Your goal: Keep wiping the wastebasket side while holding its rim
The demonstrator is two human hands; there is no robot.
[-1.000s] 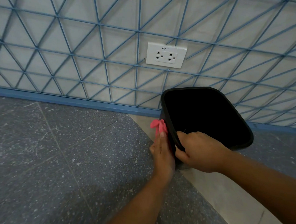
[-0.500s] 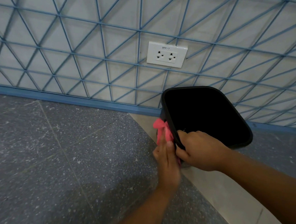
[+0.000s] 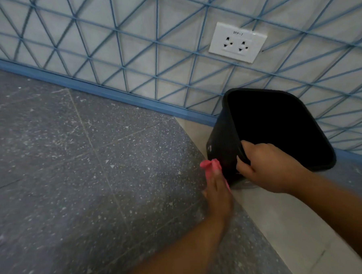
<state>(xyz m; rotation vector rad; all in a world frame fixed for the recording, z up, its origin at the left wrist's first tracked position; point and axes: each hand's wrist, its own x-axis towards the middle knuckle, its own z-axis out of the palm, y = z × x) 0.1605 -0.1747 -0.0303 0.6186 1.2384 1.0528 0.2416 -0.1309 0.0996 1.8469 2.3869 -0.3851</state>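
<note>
A black plastic bin (image 3: 222,143) stands tilted on the floor by the wall, its dark open mouth turned towards me. My right hand (image 3: 270,170) grips the near rim, thumb outside and fingers curled over the edge into the bin. My left hand (image 3: 217,192) lies flat with straight fingers against the bin's lower outer side and presses a pink cloth (image 3: 211,166) to it. A bunched end of the cloth sticks out past my fingertips.
The wall behind has a blue line pattern, a blue skirting strip (image 3: 102,89) and a white double socket (image 3: 237,42). The floor is grey speckled terrazzo (image 3: 73,184), with a pale tile band (image 3: 290,231) running under the bin.
My left hand and the pink cloth have slid down the bin's outer side towards its base. The camera has swung left, so the bin now sits further right. My right hand keeps its grip.
</note>
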